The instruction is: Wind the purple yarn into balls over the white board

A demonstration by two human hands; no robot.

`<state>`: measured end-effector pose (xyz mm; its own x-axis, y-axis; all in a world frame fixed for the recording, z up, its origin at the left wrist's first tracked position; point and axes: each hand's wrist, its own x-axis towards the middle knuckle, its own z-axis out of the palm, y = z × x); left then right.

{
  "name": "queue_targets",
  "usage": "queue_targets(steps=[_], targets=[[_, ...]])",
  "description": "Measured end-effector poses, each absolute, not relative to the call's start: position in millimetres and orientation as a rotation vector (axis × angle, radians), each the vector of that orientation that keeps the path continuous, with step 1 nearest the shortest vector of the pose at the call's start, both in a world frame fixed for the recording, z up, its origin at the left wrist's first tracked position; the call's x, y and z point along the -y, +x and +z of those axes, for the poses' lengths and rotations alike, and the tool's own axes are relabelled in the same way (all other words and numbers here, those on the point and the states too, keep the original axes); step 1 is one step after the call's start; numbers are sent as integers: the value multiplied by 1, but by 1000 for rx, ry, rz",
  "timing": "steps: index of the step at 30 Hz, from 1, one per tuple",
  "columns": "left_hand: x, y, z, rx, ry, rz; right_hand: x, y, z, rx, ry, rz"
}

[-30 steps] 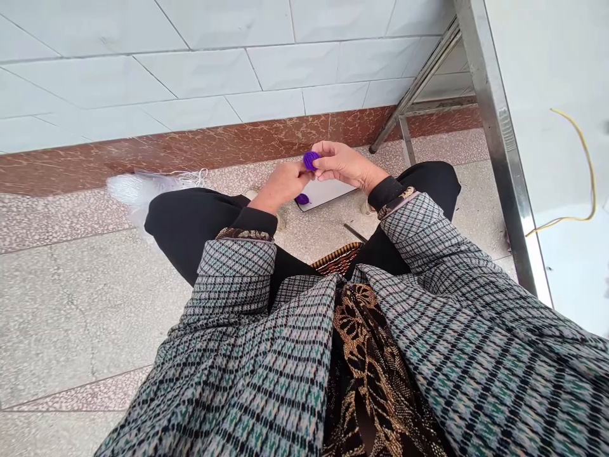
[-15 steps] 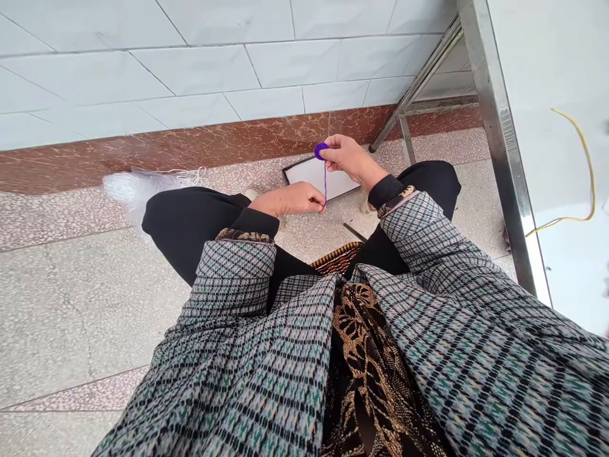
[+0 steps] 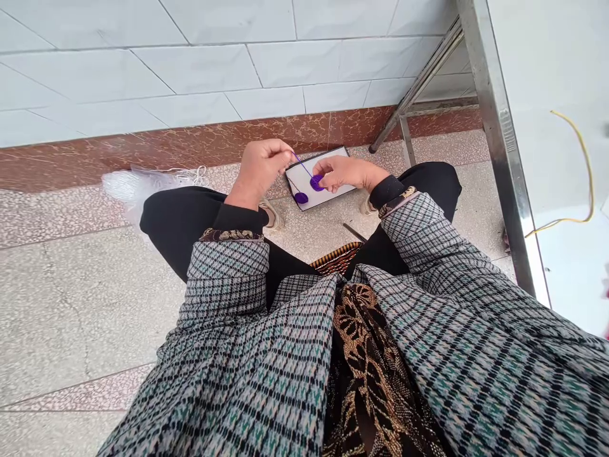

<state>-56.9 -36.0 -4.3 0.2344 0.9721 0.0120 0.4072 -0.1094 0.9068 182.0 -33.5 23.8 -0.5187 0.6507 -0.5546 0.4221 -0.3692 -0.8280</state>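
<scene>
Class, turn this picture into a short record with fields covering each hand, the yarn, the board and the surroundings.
Left hand: fingers pinching a purple strand
Right hand: holding a purple yarn ball
Strand: stretched between both hands
Board: white, dark-edged, beneath the held ball
Second purple ball: on the board
Right side: yellow cord on a white surface
</scene>
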Motion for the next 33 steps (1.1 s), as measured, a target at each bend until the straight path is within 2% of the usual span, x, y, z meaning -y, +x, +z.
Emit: queue_targets(steps=[4,7,14,18,21,27,33], targets=[[28,-58,-17,-1496,1648,751,31,183,19,1535,-1044,2157],[32,-48,-19,-1534,1668,607,28,182,13,1363,-948,2109],[49,-24,-14,-1207,1876,383,26,174,0,1268,-1260,1764],[49,-27,-12,-1222,1920,441,26,176,-2,1402,-1495,1624],[46,-30,-11,-1375,1911,541,29,176,5,1517,-1538,1759],[38,-31,-15,-1450,1858,586,35,177,18,1360,-1242,2058],[39,-25,-24,-1389,1791,543,29,179,17,1138,-1101,2042]])
